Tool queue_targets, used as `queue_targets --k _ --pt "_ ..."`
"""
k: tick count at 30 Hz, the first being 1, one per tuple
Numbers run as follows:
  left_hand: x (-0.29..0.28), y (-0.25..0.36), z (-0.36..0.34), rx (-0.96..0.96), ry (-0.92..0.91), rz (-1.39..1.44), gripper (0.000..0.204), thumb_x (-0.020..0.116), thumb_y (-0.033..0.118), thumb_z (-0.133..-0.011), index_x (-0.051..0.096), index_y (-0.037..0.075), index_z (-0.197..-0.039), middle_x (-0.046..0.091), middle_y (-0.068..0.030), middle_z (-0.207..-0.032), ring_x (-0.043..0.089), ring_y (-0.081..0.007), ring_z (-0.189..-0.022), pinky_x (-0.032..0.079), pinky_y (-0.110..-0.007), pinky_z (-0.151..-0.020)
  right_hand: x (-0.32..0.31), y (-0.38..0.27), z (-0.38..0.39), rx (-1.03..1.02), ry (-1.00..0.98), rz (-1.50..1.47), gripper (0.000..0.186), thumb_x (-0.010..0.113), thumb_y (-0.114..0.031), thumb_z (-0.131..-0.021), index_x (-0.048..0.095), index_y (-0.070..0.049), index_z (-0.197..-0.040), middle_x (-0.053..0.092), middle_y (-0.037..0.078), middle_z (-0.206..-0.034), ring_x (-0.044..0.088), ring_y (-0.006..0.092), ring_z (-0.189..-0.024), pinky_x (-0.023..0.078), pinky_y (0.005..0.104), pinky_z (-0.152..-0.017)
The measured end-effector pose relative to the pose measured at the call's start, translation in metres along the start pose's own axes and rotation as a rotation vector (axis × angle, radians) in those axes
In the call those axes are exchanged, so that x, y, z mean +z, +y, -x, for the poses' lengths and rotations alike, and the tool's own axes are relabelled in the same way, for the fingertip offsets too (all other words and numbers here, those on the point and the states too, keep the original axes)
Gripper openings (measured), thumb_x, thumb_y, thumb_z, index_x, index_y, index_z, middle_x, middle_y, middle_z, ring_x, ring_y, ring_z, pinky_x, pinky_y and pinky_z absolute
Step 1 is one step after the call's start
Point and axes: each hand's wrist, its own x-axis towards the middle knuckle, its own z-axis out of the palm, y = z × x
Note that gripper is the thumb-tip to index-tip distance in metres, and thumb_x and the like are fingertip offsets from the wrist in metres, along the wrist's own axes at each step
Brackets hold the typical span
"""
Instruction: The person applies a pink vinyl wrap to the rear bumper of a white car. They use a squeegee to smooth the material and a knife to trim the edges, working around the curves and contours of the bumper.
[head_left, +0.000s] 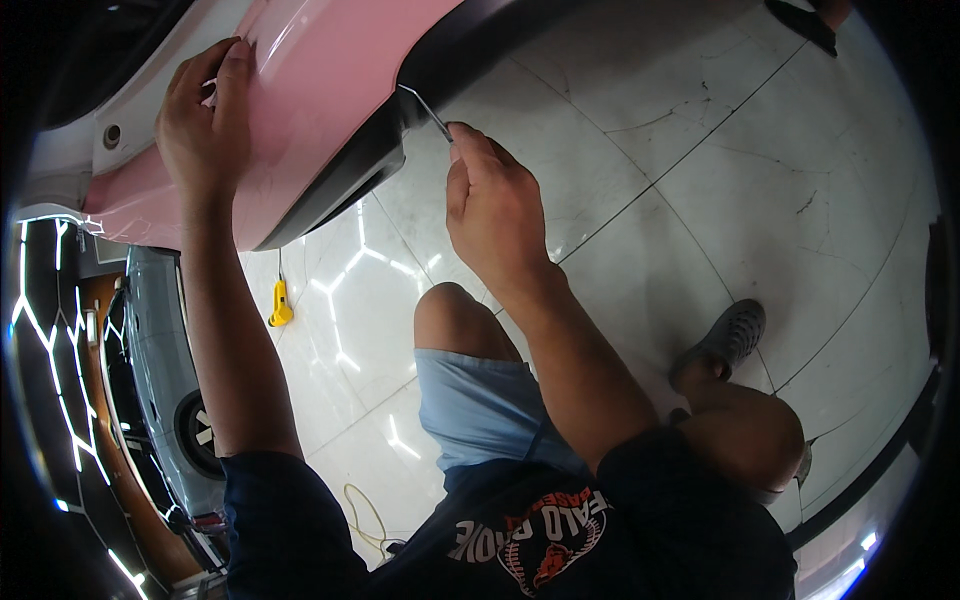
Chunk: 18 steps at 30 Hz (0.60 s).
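Note:
A glossy pink car body panel (330,75) with black lower trim (345,178) spans the upper left. My left hand (205,125) is closed at the panel's upper edge, thumb and fingertips bent together against it; whatever lies between them is hidden. In my right hand (497,195) is a thin metal pick with a bent end (428,108), pinched between thumb and forefinger. Its bent tip meets the seam where the pink panel borders the black trim.
A yellow tool (281,304) hangs on a thin cord below the panel. Pale tiles (640,130) make up the floor. Another car (165,350) stands at left. A yellowish cable (368,520) lies near my body. Someone's foot (805,22) shows at top right.

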Motion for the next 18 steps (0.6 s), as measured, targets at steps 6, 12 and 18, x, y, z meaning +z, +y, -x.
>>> queue_targets --k 6,12,18 --pt "0.002 -0.005 0.002 -0.029 -0.017 0.014 0.033 0.057 0.038 -0.090 0.071 0.011 -0.103 0.069 -0.0076 -0.097 0.067 -0.0217 -0.085 0.051 -0.032 -0.074 -0.005 0.001 -0.001 -0.025 -0.062 0.022 0.042 0.061 -0.002 -0.078 0.056 0.002 -0.119 0.063 0.018 -0.080 0.065 0.0306 -0.066 0.054 0.0355 -0.058" --pt "0.002 -0.006 0.001 -0.004 -0.014 -0.016 0.034 0.057 0.040 -0.089 0.071 0.013 -0.103 0.069 -0.0071 -0.098 0.067 -0.0219 -0.087 0.052 -0.032 -0.074 -0.005 0.002 -0.004 -0.010 -0.079 0.040 0.041 0.060 -0.002 -0.079 0.056 0.003 -0.120 0.063 0.018 -0.079 0.064 0.0306 -0.066 0.054 0.0354 -0.059" --pt "0.004 -0.011 0.002 -0.005 -0.012 -0.051 0.035 0.055 0.041 -0.090 0.071 0.014 -0.104 0.069 -0.0079 -0.100 0.068 -0.0229 -0.089 0.052 -0.033 -0.075 -0.003 0.002 -0.007 0.078 -0.114 -0.101 0.033 0.057 -0.003 -0.083 0.059 0.004 -0.116 0.065 0.022 -0.086 0.066 0.0342 -0.075 0.054 0.0368 -0.068"
